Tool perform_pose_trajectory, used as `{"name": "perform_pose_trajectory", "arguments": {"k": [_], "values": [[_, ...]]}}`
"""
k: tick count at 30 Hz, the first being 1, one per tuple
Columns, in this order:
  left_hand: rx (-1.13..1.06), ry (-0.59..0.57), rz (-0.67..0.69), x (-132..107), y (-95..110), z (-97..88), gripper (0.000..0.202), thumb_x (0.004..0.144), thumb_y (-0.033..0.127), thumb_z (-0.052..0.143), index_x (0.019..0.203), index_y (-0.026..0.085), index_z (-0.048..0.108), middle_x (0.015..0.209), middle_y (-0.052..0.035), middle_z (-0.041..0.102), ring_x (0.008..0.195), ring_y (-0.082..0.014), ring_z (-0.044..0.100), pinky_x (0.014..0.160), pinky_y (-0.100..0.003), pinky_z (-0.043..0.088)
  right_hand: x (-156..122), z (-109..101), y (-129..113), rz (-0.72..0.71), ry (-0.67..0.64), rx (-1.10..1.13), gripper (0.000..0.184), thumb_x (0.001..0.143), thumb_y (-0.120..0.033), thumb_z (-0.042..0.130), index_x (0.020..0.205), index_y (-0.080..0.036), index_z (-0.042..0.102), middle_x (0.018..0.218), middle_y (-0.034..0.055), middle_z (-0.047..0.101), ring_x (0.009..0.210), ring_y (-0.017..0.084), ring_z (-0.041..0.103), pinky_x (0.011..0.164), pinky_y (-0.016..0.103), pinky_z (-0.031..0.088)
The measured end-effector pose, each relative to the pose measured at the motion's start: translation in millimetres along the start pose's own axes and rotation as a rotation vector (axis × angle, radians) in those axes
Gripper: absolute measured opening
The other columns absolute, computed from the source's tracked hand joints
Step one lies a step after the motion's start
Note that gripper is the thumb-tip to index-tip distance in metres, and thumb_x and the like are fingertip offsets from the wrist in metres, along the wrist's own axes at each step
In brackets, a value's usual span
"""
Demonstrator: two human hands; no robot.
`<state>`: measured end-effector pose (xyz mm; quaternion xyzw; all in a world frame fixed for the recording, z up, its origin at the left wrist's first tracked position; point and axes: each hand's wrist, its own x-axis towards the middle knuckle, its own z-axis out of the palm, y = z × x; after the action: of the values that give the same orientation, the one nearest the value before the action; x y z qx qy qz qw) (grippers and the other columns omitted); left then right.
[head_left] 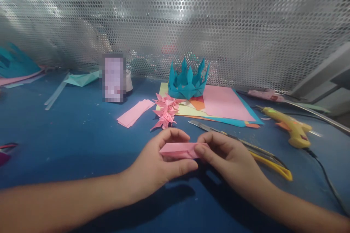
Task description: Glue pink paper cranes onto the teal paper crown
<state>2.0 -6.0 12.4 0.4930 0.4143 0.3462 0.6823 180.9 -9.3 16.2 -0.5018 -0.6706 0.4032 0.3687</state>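
Note:
A folded strip of pink paper (176, 149) is held between my two hands, above the blue table. My left hand (161, 160) cups its left end, thumb along the lower edge and fingers curled behind. At the right end, the thumb and fingers of my right hand (221, 151) pinch it. Just beyond my hands lie several pink folded paper pieces (165, 111) with pointed tips. To their left rests a small stack of pink paper strips (136, 113). A utility knife (262, 152) with a yellow handle lies partly behind my right hand, its blade out.
A blue folded paper crown (188, 83) stands on coloured paper sheets (226, 103). A yellow glue gun (290, 125) with a cord lies at the right. A blurred phone (114, 78) stands upright at the back left, near a pale green folded paper (83, 78). Perforated metal (153, 18) walls the back.

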Motion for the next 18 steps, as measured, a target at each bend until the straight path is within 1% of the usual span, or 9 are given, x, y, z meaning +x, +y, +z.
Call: {"name": "perform_pose_trajectory", "arguments": {"k": [2, 4, 7, 11, 15, 18], "values": [[0.002, 0.065, 0.023, 0.5, -0.7, 0.1, 0.037, 0.066, 0.028, 0.075, 0.093, 0.021, 0.051, 0.076, 0.0048, 0.058, 0.067, -0.0070, 0.054, 0.061, -0.018, 0.041, -1.3, 1.0, 0.0, 0.018, -0.039, 0.020, 0.021, 0.079, -0.037, 0.057, 0.070, -0.018, 0.056, 0.060, -0.0021, 0.052, 0.054, 0.009, 0.047, 0.049, 0.020, 0.041], [-0.043, 0.098, 0.039, 1.8, -1.1, 0.7, 0.035, 0.067, 0.025, 0.075, 0.091, 0.020, 0.051, 0.072, 0.0047, 0.060, 0.067, -0.0073, 0.055, 0.061, -0.018, 0.041, -3.2, 2.4, 1.5, 0.045, -0.076, 0.025, 0.021, 0.080, -0.037, 0.057, 0.071, -0.018, 0.056, 0.060, -0.0020, 0.052, 0.053, 0.009, 0.046, 0.048, 0.020, 0.040], [-0.130, 0.076, 0.071, 3.8, -0.8, 2.8, 0.033, 0.066, 0.019, 0.074, 0.088, 0.018, 0.050, 0.070, 0.0037, 0.063, 0.066, -0.0080, 0.058, 0.064, -0.019, 0.044, -5.5, 4.9, 4.1, 0.047, -0.144, 0.025, 0.021, 0.080, -0.036, 0.055, 0.070, -0.017, 0.055, 0.061, -0.0013, 0.053, 0.053, 0.009, 0.046, 0.048, 0.020, 0.039], [-0.171, 0.047, 0.099, 4.8, -0.5, 4.9, 0.030, 0.066, 0.014, 0.074, 0.084, 0.015, 0.051, 0.066, 0.0034, 0.063, 0.062, -0.0078, 0.059, 0.063, -0.019, 0.047, -6.2, 6.4, 4.1, -0.018, -0.229, -0.012, 0.026, 0.084, -0.033, 0.050, 0.064, -0.017, 0.055, 0.060, -0.0001, 0.056, 0.055, 0.010, 0.048, 0.050, 0.021, 0.039], [-0.182, 0.034, 0.115, 4.5, -1.8, 4.4, 0.028, 0.066, 0.013, 0.074, 0.083, 0.015, 0.052, 0.066, 0.0041, 0.062, 0.063, -0.0069, 0.058, 0.062, -0.018, 0.047, -6.0, 5.5, 2.0, -0.049, -0.257, -0.041, 0.027, 0.085, -0.032, 0.050, 0.063, -0.017, 0.057, 0.061, 0.0010, 0.059, 0.058, 0.011, 0.052, 0.056, 0.022, 0.041], [-0.190, 0.015, 0.113, 4.4, -2.9, 3.7, 0.026, 0.067, 0.015, 0.073, 0.082, 0.014, 0.053, 0.066, 0.0047, 0.060, 0.062, -0.0063, 0.057, 0.062, -0.018, 0.047, -8.0, 5.2, 0.3, -0.041, -0.251, -0.042, 0.030, 0.085, -0.034, 0.049, 0.063, -0.017, 0.058, 0.061, 0.0008, 0.058, 0.057, 0.011, 0.051, 0.055, 0.022, 0.040]]}}
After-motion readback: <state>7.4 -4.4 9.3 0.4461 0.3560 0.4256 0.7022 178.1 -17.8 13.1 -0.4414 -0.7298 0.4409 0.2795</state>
